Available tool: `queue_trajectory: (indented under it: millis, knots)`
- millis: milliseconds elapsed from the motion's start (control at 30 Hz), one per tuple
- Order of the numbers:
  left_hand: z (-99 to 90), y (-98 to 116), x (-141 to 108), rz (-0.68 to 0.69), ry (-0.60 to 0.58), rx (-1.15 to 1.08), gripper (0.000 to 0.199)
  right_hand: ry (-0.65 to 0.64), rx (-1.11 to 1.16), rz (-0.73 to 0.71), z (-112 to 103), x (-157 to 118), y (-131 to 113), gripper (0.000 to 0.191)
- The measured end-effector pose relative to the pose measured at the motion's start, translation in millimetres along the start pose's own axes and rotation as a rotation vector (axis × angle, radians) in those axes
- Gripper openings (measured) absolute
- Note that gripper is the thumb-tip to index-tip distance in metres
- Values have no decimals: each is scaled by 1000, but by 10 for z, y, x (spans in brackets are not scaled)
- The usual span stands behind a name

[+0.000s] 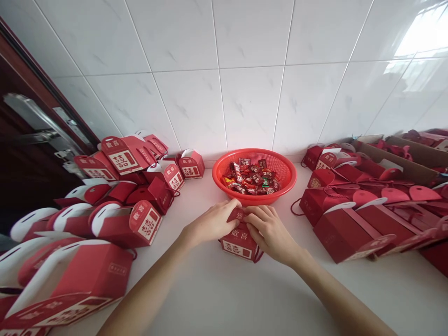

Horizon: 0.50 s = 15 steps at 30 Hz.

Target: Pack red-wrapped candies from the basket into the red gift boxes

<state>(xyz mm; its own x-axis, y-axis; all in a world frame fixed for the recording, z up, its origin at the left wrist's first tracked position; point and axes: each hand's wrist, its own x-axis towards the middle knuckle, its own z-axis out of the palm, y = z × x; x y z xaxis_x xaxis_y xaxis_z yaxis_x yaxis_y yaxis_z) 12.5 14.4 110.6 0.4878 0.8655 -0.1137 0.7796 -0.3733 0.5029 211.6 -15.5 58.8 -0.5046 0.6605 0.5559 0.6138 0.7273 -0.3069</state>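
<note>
Mid-frame, the left hand (pixel 214 221) and right hand (pixel 270 229) pinch the top of a small red paper box (pixel 240 239), probably closing it. Lining the top up needs gentle care.

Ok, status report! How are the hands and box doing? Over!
Left hand, right hand: both gripping top of red box. Box upright on counter. Basket of sweets close behind, not blocking.

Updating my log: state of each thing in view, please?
Central box: upright, between both grips
Left grip: holding box top
Right grip: touching box top; pinch unclear
Basket: upright, partly filled
Sweets: wrapped, loose in basket
Nearest left box: open, flap raised
Boxes at right: massed, some corded
Door: can't tell if shut
</note>
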Motion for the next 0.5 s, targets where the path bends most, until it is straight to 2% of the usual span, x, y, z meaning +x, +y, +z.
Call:
queue_trajectory:
  millis: [500]
  knots:
    - [-76, -10, 1, 55, -75, -52, 29, 6, 35, 24, 19, 9, 1, 19]
